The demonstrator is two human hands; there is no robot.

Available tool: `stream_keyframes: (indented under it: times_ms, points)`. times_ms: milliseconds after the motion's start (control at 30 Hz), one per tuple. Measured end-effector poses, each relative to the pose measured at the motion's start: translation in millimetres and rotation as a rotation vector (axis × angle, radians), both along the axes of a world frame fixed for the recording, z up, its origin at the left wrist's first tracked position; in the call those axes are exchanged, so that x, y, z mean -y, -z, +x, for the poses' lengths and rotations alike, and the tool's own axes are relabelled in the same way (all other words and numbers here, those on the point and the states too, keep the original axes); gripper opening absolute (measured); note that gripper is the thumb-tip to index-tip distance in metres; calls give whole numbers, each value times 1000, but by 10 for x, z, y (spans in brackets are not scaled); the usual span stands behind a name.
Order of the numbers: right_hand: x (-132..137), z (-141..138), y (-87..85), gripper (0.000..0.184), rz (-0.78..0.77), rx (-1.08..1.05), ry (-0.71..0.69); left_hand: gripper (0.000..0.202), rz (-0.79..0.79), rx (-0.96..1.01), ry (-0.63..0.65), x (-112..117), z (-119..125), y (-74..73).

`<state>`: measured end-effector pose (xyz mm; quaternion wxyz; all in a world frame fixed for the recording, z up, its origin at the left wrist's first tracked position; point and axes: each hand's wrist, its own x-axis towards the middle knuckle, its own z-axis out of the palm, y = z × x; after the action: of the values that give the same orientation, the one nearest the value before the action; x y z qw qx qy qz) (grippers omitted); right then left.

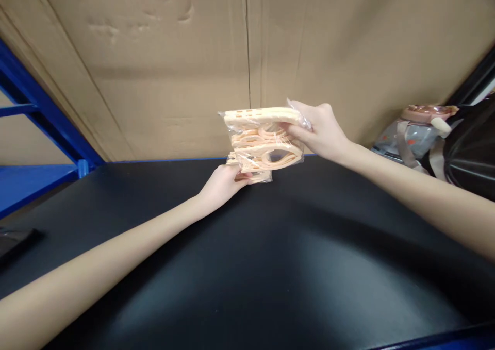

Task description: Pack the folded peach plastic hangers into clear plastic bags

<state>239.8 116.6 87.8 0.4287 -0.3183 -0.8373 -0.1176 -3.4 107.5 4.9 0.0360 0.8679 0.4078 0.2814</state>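
A stack of clear plastic packs of cream-peach plastic pieces (266, 146) is held up near the back of the black table (247, 267). The pieces have curved ends and round openings; their exact kind is unclear. My right hand (315, 128) is closed on the upper right end of the top pack, thumb below its edge. Lower down on the left, my left hand (224, 185) is closed around the bottom pack's edge. Its fingers are partly hidden by the packs. Loose clear wrapping sticks out at the corners.
Brown cardboard (166, 71) stands behind the table. On the left is a blue metal rack (42, 118), with a dark flat object (15, 244) below it. At the right are a clear bottle with a pink lid and strap (410, 133) and a black bag (472, 144).
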Motion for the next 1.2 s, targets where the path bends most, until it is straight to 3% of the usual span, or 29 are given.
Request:
stream_keyframes:
  times_ms: [167,333,433,533,667,933,1033,1100,1200]
  points:
    - [-237,-46,-33,11,-23,-77,6,14,-15,66,-1,-1,-24,38]
    - [-505,37,12,15,-31,-219,74,10,94,-58,48,32,-20,34]
    - [-582,-7,241,22,-40,-143,103,15,207,-198,77,52,26,22]
    - [-548,-106,567,28,-166,176,-56,21,310,-338,125,70,82,11]
    - [-457,-155,831,40,-225,300,-153,32,419,-461,153,96,105,-5]
    - [-481,-207,852,51,-227,319,-220,35,504,-538,220,132,105,-47]
    - [-447,-224,862,70,-269,322,-267,27,486,-489,210,141,89,-56]
    - [-407,-214,837,79,-371,312,-320,28,466,-417,151,131,72,-53]
    - [-394,-185,745,58,-660,131,-420,56,403,-328,71,85,50,-34]
